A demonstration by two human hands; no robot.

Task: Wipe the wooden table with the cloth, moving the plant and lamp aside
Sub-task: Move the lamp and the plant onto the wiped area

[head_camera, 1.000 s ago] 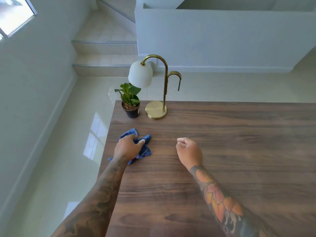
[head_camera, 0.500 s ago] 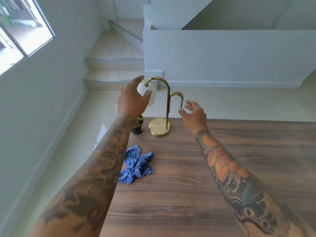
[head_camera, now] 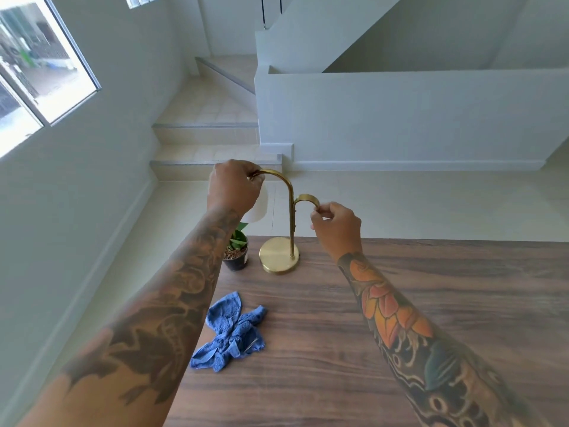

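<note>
One brass lamp [head_camera: 291, 217] stands upright at the far left corner of a dark wooden counter [head_camera: 400, 318], its round base flat on the wood. It has one tall stem that arches over to the left, one smaller hook-shaped arm curving off to the right, and one white shade [head_camera: 258, 208] hanging under the arch, mostly hidden behind a hand.

Two bare hands hold the lamp, one on each side of the stem. The left hand [head_camera: 234, 188] has its grip closed over the end of the tall arch, just above the shade, fingers curled around the brass tube. The right hand [head_camera: 337, 224] pinches the downturned tip of the small hook between fingertips and thumb. Both forearms are tattooed and reach forward from the near edge.

One small potted plant [head_camera: 236, 251], green leaves in a black pot, sits just beside the lamp base on its left, partly hidden by the left forearm.

One blue cloth [head_camera: 231, 332] lies crumpled on the counter near its left edge, nearer the viewer than the plant, apart from both hands and under the line of the left forearm.

Beyond the counter lie a pale tiled floor, two steps [head_camera: 209, 146] rising to a landing, white walls, and one window [head_camera: 40, 78] at upper left.
</note>
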